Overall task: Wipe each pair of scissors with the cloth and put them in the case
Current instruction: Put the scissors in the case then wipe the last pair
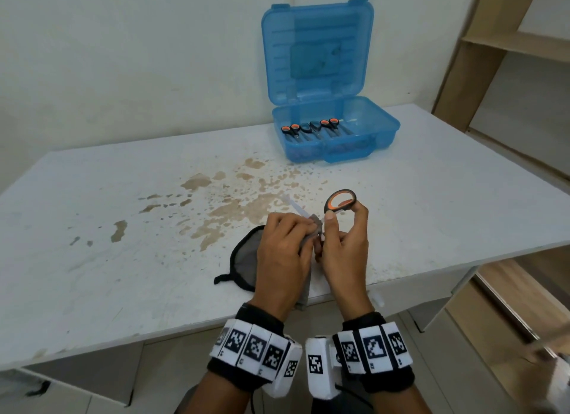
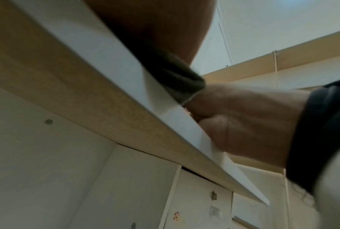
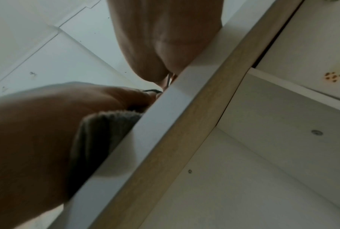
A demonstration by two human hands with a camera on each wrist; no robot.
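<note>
Stained white desk (image 1: 92,228) against a plain wall, and right at its near edge is where the action is. Starting at the grip: the right hand (image 1: 345,253) has its thumb and fingers curled round the handle end of a pair of scissors (image 1: 340,201), with the orange-lined handle loop sticking up above the fingertips. The left hand (image 1: 282,256) is bunched round a grey cloth (image 1: 310,234) and pinches it onto the blades, whose pale tips poke out past the knuckles toward the middle of the desk. Both wrist views look up from below the desk edge and only catch the heels of the hands and a fold of cloth, so finger detail comes from the head view alone. Just left of the hands, a dark mesh pouch (image 1: 243,259) lies on the desk with a strap trailing off it. Toward the far edge, right of centre, the blue case (image 1: 382,129) stands with its lid up, and several scissors (image 1: 308,128) already lie in a row inside. Handling-wise, I'd guess these are light and stiff, with smooth metal blades that could slide in a loose pinch, so holding by the plastic loops makes sense and keeps skin off the edges. The cloth is soft and floppy, so it needs bunching to get any pressure. Looks mid-wipe to me, with the trip to the case to come.
</note>
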